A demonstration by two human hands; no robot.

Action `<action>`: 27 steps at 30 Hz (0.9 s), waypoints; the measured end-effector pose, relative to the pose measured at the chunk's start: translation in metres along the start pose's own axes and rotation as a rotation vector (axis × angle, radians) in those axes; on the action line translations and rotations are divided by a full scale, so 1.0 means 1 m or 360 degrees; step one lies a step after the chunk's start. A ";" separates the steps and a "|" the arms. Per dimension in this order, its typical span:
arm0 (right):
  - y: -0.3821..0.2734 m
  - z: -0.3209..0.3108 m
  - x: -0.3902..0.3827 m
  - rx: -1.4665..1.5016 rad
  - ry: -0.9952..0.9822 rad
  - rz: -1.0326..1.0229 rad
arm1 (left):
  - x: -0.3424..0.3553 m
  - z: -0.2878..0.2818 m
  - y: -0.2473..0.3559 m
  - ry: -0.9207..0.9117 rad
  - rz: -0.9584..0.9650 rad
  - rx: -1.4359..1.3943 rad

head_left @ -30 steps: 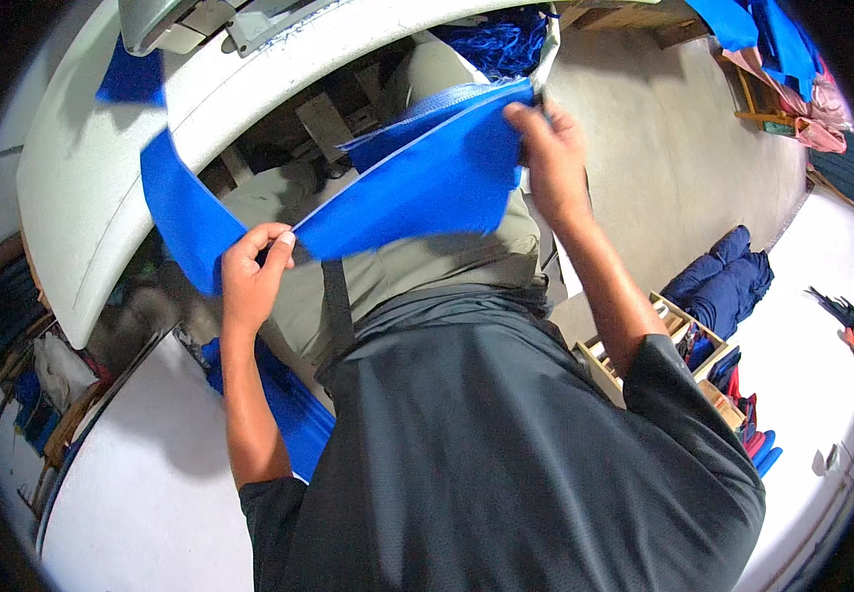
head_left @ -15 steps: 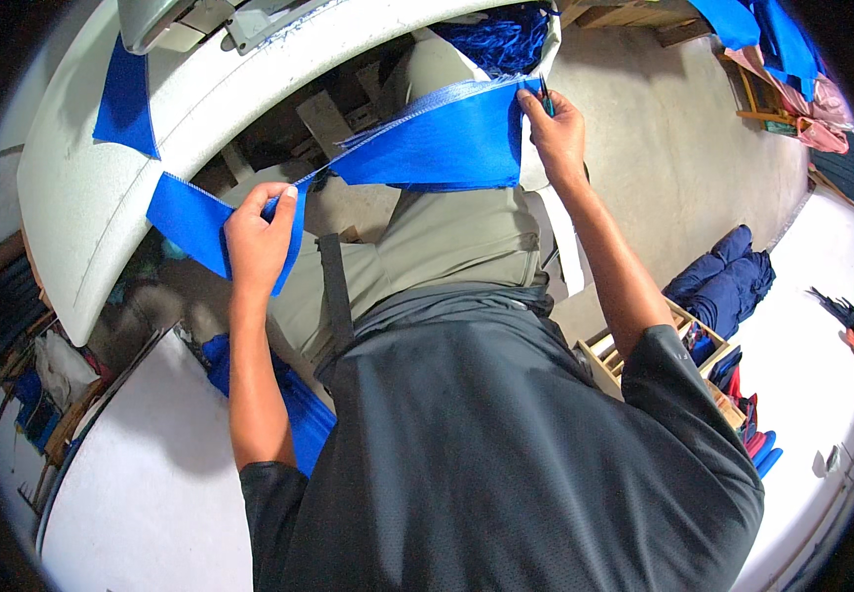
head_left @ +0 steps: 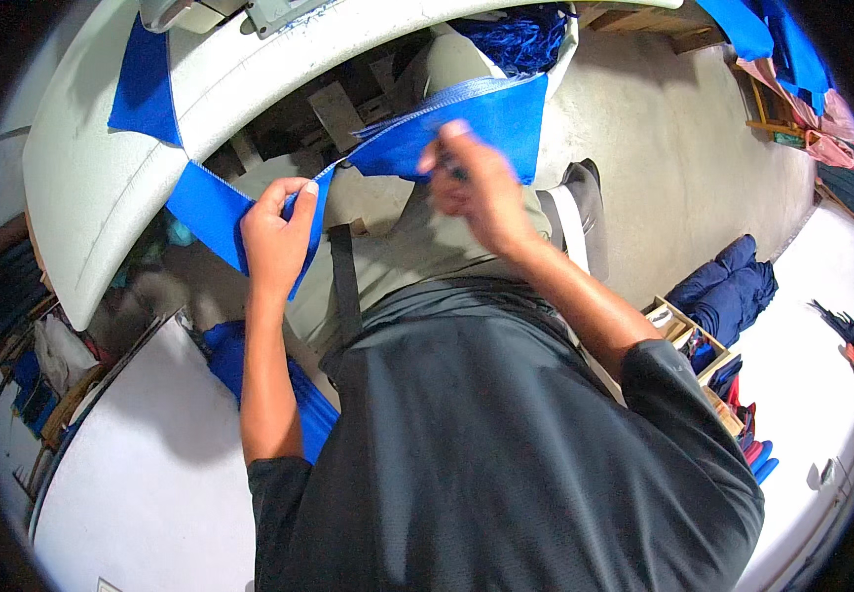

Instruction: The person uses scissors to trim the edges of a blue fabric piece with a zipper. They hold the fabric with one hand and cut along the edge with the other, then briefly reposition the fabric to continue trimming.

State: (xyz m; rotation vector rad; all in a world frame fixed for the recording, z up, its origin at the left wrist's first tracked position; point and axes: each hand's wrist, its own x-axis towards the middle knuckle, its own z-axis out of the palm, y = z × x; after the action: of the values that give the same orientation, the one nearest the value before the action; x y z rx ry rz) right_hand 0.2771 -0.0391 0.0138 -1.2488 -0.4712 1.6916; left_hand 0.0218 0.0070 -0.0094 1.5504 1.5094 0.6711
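A chain of blue fabric pieces with overlocked edges hangs off the table. My left hand (head_left: 277,222) is closed, pinching one blue fabric piece (head_left: 205,212) by its stitched edge. A larger blue fabric piece (head_left: 501,118) spreads over my lap to the right, joined to it at a narrow corner. My right hand (head_left: 481,187), smeared by motion, is in front of the larger piece with its fingers curled round small dark thread snips (head_left: 452,168), mostly hidden. Another blue piece (head_left: 146,89) lies on the pale table, linked by thread at its lower corner.
The curved pale table (head_left: 81,197) with part of a machine (head_left: 294,12) stands ahead. Blue thread scraps (head_left: 520,39) fill a pale bag beside my knee. At right are a wooden tray (head_left: 678,326) and dark blue bundles (head_left: 728,286); a white surface (head_left: 150,464) is at left.
My right hand has let go of the larger piece's far right corner and swung left and nearer, towards the left hand. My left hand keeps its pinch and has shifted slightly right.
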 end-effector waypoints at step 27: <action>0.045 0.053 0.009 -0.0137 0.0019 -0.0048 | -0.009 0.029 0.027 -0.0142 -0.0034 -0.0335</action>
State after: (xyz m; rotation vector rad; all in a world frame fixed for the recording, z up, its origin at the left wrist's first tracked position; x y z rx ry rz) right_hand 0.2093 -0.0414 -0.0031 -1.3068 -0.5583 1.6526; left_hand 0.0589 -0.0051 0.0004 1.3852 1.3425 0.7151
